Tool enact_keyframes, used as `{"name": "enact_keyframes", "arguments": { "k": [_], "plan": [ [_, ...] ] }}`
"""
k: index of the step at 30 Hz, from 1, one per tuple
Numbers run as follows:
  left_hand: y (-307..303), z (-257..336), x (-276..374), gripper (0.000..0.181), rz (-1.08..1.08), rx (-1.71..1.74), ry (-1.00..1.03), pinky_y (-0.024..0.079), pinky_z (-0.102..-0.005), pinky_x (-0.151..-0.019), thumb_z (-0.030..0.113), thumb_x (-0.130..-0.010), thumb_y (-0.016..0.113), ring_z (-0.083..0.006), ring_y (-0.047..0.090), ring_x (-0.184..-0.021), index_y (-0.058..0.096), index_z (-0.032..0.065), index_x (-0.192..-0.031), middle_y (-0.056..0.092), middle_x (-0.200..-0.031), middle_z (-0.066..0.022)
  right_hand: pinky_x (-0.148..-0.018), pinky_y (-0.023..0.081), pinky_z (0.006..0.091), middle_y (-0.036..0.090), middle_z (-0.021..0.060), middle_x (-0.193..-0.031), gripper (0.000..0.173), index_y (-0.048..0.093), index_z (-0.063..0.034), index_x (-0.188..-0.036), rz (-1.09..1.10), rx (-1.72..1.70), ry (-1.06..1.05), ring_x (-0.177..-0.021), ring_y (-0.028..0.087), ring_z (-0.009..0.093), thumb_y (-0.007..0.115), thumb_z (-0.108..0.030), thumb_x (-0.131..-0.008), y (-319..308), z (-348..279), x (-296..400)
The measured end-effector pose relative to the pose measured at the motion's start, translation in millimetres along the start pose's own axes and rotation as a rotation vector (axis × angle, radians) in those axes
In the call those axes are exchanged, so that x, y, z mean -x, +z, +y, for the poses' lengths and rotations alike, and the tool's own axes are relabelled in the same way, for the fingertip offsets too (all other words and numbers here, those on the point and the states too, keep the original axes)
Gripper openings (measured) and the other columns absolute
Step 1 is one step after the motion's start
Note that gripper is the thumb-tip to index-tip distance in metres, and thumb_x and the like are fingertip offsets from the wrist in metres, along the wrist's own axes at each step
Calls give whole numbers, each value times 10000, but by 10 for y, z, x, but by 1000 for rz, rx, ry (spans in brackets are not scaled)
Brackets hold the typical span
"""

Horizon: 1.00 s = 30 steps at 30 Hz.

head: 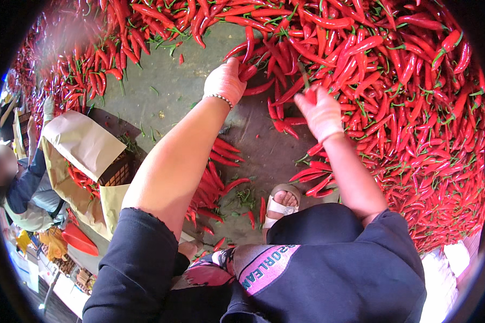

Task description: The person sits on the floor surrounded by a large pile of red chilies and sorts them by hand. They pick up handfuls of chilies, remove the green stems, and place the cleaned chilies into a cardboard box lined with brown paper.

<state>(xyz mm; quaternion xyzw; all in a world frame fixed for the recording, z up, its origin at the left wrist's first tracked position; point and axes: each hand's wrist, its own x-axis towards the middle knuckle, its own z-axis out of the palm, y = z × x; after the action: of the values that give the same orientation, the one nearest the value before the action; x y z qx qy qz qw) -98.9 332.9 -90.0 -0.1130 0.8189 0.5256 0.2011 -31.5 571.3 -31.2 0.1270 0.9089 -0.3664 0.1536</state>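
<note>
My left hand (225, 80), in a pale pinkish knit glove with a beaded bracelet at the wrist, grips a few red chili peppers (248, 73) by the pile's edge. To its right, my right hand (322, 114) wears a similar glove and pinches a red item (310, 96). A slim grey-green end (305, 76) sticks out of that item toward the pile; whether it is a stem or a small tool's blade I cannot tell. Just beyond both hands spreads a large heap of red chili peppers (404, 133) with green stems.
Sorted peppers (210, 187) lie on the concrete floor (173, 80) below my left forearm, near cut green stems (245, 198). At left stands a crate (117, 167) with a paper sack (74, 194) holding peppers. Another person (28, 185) sits beyond it.
</note>
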Motion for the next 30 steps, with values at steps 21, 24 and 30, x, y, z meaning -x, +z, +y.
{"name": "enact_keyframes", "arguments": {
  "k": [21,24,30],
  "plan": [
    [-332,-366,356,269,-32,46,-227,470,-268,-596,167,-740,808,-99,569,-643,649,94,-944,650,-781,25,-803,502,377,690,149,-921,327,657,-37,-1058,-133,-449,212,-860,657,254,671,-217,-786,1140,-472,-357],
    [-370,-173,480,299,-60,3,-266,468,-271,-585,205,-731,808,-97,557,-626,646,110,-965,641,-759,17,-791,491,370,686,101,-900,288,662,-51,-1038,-201,-573,193,-832,638,221,710,-205,-800,1298,-385,-435],
    [-450,-106,863,434,-84,-109,16,515,-314,-794,247,-735,830,-135,615,-826,636,40,-1063,698,-911,-48,-715,513,291,683,7,-875,171,684,-62,-981,-373,-1003,168,-777,621,126,755,-79,-826,976,-641,83]
  ]
}}
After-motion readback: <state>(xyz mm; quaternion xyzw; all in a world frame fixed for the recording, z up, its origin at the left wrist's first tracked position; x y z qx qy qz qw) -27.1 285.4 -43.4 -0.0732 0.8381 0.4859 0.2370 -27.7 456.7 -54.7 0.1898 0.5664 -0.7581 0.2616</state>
